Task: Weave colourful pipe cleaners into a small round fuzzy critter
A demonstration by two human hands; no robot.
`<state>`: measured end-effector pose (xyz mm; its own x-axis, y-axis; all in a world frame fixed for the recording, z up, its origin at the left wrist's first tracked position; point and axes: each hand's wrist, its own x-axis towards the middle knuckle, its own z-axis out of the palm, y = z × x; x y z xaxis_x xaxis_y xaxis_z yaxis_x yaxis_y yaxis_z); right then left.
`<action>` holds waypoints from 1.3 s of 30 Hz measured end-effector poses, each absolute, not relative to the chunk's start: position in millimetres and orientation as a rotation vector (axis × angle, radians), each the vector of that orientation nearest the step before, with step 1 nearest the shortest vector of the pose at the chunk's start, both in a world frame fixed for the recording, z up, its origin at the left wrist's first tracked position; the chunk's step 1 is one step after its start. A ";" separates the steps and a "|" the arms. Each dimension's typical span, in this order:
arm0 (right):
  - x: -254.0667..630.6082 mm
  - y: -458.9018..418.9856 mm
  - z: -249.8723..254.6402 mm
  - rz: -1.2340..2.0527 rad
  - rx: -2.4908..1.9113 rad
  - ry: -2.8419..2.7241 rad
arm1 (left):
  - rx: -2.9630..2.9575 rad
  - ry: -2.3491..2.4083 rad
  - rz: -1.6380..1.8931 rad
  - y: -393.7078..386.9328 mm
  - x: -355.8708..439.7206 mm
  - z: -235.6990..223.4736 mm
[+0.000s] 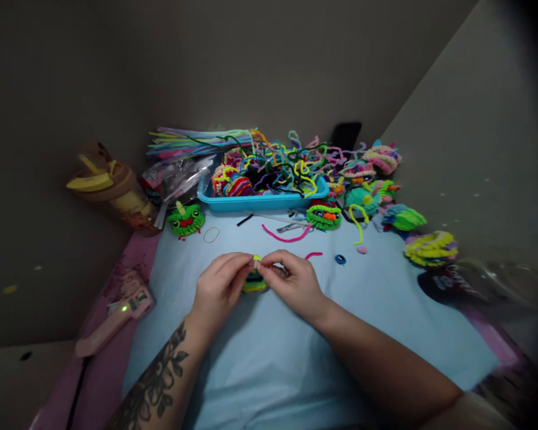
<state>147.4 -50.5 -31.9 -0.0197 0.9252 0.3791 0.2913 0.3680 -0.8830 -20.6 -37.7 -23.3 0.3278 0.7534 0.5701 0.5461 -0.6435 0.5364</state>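
Note:
At the middle of the cloth, my left hand and my right hand meet with fingertips pinched together. Between them is a small pale pink piece, too small to make out its kind. Just under the fingers sits a round yellow-green pipe cleaner craft with a dark middle, partly hidden by both hands. A pink pipe cleaner scrap lies just beyond my right hand, and a blue round piece lies farther right.
A blue tray heaped with pipe cleaners stands at the back. A green frog-like craft, scissors and a rubber band lie before it. A pink glue gun and a cup are left; finished-looking fuzzy crafts are right.

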 end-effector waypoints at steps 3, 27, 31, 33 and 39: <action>148.0 -50.4 -32.0 0.728 -1.129 -1.569 | 2.313 1.180 1.155 -36.7 -19.6 -22.9; 150.8 -50.5 -31.7 0.729 -1.085 -1.631 | 2.292 0.991 1.217 -38.9 -18.8 -25.8; 151.1 -50.1 -30.2 0.741 -1.098 -1.639 | 2.261 1.093 1.278 -39.2 -18.0 -21.5; 150.8 -49.2 -29.7 0.708 -1.121 -1.634 | 2.206 1.153 1.273 -38.6 -18.0 -19.5; 151.9 -46.5 -30.1 0.620 -1.080 -1.678 | 2.133 1.219 1.146 -38.5 -16.0 -21.3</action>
<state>151.9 -46.5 -30.1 -0.0960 0.8785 0.4679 0.3630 0.4686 -0.8054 -16.0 -38.5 -21.3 0.2733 0.8517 0.4471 0.4989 -0.5229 0.6911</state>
